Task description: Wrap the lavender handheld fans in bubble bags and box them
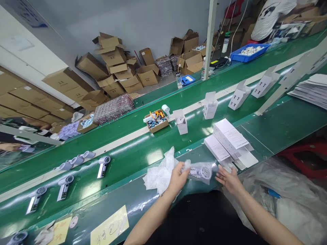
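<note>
"Dark top [199, 217] right under the camera, lol, that's me. Up from that, my left hand [176, 177] is closed in a pinch on one end of the bagged device [200, 172], round head towards my other side."

"And the other hand?"

"Right hand [231, 180] is about half open, fingers spread, just beside the far end of the bag. Can't tell if it's touching the plastic, so I'd call it a one-handed hold."

"Sounds slippy tbh."

"Yeah, that's my main worry. Looks like slick film, and I'm pinching at one end with the round head out away from my fingers. If that end is heavy, the thing could twist or droop. It's near my edge of the bench [143, 204] too, so a slip might dump it in my lap."

"What about the clutter?"

"Crumpled clear wrap [160, 173] is bunched right next to my left hand. Loose film could cling to my fingers and drag along. Other side, the white cartons [231, 136] sit at odd angles over each other, so a careless right wrist could shove them."

"And further out?"

"Open carton [181, 122] stands upright on the green belt [127, 149], flap up, so a sleeve or a jolt could tip it. Bare devices [103, 166] lie over on my left; if the belt runs while I'm fumbling, they could bunch up."
</note>
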The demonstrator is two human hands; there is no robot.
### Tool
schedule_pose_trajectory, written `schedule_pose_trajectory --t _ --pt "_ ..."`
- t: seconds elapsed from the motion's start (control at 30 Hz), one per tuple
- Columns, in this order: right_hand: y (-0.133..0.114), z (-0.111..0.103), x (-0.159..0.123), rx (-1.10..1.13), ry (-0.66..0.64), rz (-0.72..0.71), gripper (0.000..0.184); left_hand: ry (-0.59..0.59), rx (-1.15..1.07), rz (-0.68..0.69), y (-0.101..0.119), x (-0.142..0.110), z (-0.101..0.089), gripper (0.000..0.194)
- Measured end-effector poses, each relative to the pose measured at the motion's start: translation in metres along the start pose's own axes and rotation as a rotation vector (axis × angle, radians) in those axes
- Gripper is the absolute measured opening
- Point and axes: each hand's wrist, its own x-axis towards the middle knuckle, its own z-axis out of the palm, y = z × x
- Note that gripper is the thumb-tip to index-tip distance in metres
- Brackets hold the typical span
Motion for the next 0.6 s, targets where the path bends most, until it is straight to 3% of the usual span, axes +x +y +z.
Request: schedule_pose_trajectory --t 0.1,0.17,0.27,0.33,0.4,0.5,0.6 --pt "0.018 0.005 0.038 0.001 0.17 -0.048 0.061 0.071 -0.236 -0.156 -0.005 -0.001 -0.021 0.025" --pt "0.032 0.011 0.043 -0.012 0.239 -0.107 0.055 0.108 -0.379 -0.184 -0.008 -0.005 -0.039 0.028" --pt "0.052 0.007 0.02 -0.081 0.28 -0.188 0.048 0.183 -0.582 -0.248 -0.015 -0.01 -0.067 0.035" --pt "0.057 -0.001 -0.004 -0.304 0.26 -0.361 0.044 0.218 -0.707 -0.297 -0.018 -0.011 -0.081 0.04" --pt "0.055 -0.004 -0.023 -0.679 0.185 -0.698 0.037 0.205 -0.801 -0.312 -0.015 -0.01 -0.088 0.042" --pt "0.044 0.011 -0.033 -1.135 -0.053 -1.18 0.023 0.091 -0.811 -0.235 -0.004 -0.006 -0.083 0.041" --pt "0.041 0.037 -0.027 -1.225 -0.251 -1.33 0.025 0.073 -0.517 -0.033 0.006 -0.002 -0.075 0.031"
